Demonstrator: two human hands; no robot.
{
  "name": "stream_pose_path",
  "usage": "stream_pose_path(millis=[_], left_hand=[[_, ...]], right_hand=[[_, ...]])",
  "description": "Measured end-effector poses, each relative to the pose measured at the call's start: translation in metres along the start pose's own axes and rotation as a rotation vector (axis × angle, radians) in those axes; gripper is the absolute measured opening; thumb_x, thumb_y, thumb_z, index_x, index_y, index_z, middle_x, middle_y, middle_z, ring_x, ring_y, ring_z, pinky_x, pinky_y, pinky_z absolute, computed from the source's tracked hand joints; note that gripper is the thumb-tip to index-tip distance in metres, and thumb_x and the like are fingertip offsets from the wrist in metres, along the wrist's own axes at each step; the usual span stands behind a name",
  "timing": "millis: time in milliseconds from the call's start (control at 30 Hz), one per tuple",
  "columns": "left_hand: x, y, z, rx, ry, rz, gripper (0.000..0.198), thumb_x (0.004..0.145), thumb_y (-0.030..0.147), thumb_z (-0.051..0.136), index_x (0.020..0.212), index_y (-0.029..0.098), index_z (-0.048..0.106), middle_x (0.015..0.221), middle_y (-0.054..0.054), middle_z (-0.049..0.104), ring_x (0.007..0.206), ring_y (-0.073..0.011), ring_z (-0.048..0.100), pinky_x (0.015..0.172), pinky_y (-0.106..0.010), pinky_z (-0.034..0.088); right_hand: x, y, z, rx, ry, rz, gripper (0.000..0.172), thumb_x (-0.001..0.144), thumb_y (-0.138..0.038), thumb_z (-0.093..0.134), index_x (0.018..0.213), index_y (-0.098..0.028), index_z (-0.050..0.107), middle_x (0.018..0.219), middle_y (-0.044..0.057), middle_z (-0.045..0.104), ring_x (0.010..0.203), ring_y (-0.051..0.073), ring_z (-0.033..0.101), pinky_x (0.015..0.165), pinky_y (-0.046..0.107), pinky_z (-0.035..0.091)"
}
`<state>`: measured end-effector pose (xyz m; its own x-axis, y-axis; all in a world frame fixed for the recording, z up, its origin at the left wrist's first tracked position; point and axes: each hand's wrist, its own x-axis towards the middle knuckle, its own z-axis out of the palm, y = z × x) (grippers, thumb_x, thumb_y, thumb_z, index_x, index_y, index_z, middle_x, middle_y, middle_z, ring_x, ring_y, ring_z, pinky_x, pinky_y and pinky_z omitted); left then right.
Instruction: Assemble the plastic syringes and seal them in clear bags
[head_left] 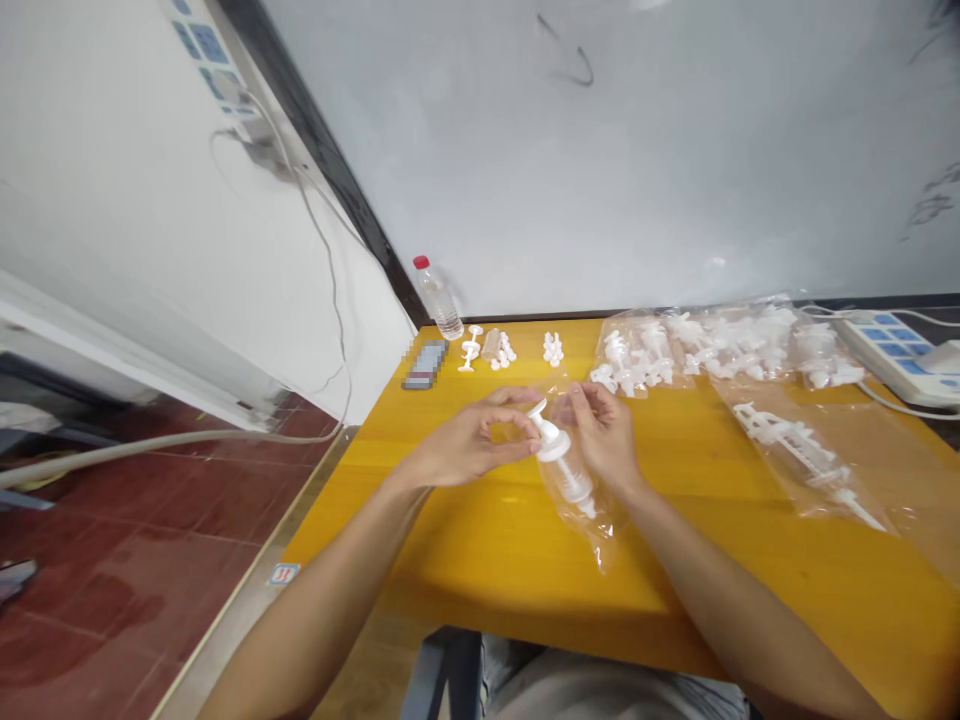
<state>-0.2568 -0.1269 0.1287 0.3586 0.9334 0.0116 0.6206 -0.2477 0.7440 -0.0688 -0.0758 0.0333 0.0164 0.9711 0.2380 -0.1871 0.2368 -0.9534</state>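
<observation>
A clear plastic bag [600, 530] hangs over the near middle of the yellow table, with a white and translucent pump-like part [553, 443] inside or partly inside it. My left hand [487, 437] pinches the white part near its upper end, thumb and forefinger forming a ring. On the other side, my right hand [604, 430] has its fingers closed on the bag's upper edge. The part tilts, its white spout end up toward the left and its narrow end down toward the right.
Behind my hands, small white parts [553, 349] lie on the yellow table [480, 540]. A phone [426, 364] and a bottle [439, 300] stand at the back left. Bagged white parts [731, 340] fill the back right, near a power strip [900, 350]. Another bag [810, 455] lies right.
</observation>
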Motion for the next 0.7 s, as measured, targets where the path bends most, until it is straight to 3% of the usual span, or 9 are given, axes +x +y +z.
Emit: stream_pose_path(millis=[133, 300, 400, 433, 500, 567, 700], left_hand=[[0.001, -0.016, 0.013, 0.123, 0.151, -0.027, 0.021, 0.088, 0.044, 0.073, 0.097, 0.026, 0.081, 0.140, -0.010, 0.064, 0.141, -0.0315, 0.052, 0.118, -0.050, 0.041], [0.008, -0.025, 0.031, 0.113, 0.059, -0.026, 0.019, 0.091, 0.040, 0.069, 0.091, 0.026, 0.083, 0.139, -0.010, 0.066, 0.134, -0.0297, 0.059, 0.116, -0.047, 0.044], [0.013, -0.030, 0.036, 0.034, 0.062, -0.002, 0.021, 0.092, 0.039, 0.067, 0.088, 0.023, 0.080, 0.137, -0.012, 0.065, 0.130, -0.0280, 0.062, 0.115, -0.045, 0.044], [0.015, -0.033, 0.038, 0.003, 0.071, 0.001, 0.022, 0.093, 0.039, 0.066, 0.088, 0.022, 0.079, 0.136, -0.012, 0.066, 0.129, -0.0277, 0.062, 0.115, -0.045, 0.045], [0.017, -0.039, 0.042, -0.038, 0.095, -0.007, 0.023, 0.093, 0.039, 0.066, 0.086, 0.021, 0.078, 0.132, -0.012, 0.067, 0.129, -0.0274, 0.063, 0.116, -0.045, 0.044], [0.016, -0.044, 0.048, -0.045, 0.111, -0.009, 0.023, 0.095, 0.038, 0.064, 0.087, 0.021, 0.077, 0.131, -0.012, 0.066, 0.130, -0.0268, 0.062, 0.116, -0.046, 0.044], [0.008, -0.045, 0.057, 0.075, 0.175, 0.114, 0.020, 0.099, 0.033, 0.060, 0.097, 0.023, 0.076, 0.143, -0.012, 0.059, 0.140, -0.0262, 0.052, 0.120, -0.049, 0.038]], right_hand=[[-0.006, -0.002, -0.003, 0.063, -0.051, 0.045, 0.034, 0.095, -0.054, 0.063, 0.086, -0.021, 0.063, 0.077, 0.001, 0.068, 0.068, 0.017, 0.066, 0.072, 0.032, 0.059], [-0.009, 0.002, -0.010, 0.005, -0.018, 0.035, 0.035, 0.097, -0.055, 0.059, 0.085, -0.021, 0.060, 0.071, 0.000, 0.065, 0.063, 0.015, 0.062, 0.066, 0.029, 0.054], [-0.015, 0.006, -0.025, -0.096, -0.076, 0.076, 0.033, 0.096, -0.054, 0.061, 0.103, -0.022, 0.061, 0.087, 0.003, 0.072, 0.077, 0.017, 0.069, 0.076, 0.031, 0.057], [-0.018, 0.008, -0.032, -0.132, -0.134, 0.097, 0.039, 0.092, -0.053, 0.067, 0.115, -0.022, 0.060, 0.098, 0.005, 0.074, 0.087, 0.019, 0.071, 0.082, 0.033, 0.058], [-0.027, 0.013, -0.045, -0.204, -0.276, 0.140, 0.075, 0.078, -0.048, 0.083, 0.141, -0.025, 0.050, 0.119, 0.008, 0.072, 0.104, 0.024, 0.071, 0.090, 0.038, 0.058], [-0.035, 0.020, -0.055, -0.243, -0.393, 0.186, 0.103, 0.070, -0.042, 0.089, 0.157, -0.027, 0.036, 0.122, 0.008, 0.072, 0.104, 0.026, 0.072, 0.090, 0.041, 0.060], [-0.039, 0.034, -0.059, -0.272, -0.457, 0.301, 0.110, 0.076, -0.042, 0.085, 0.164, -0.025, 0.022, 0.107, 0.005, 0.074, 0.090, 0.022, 0.072, 0.088, 0.043, 0.061]])
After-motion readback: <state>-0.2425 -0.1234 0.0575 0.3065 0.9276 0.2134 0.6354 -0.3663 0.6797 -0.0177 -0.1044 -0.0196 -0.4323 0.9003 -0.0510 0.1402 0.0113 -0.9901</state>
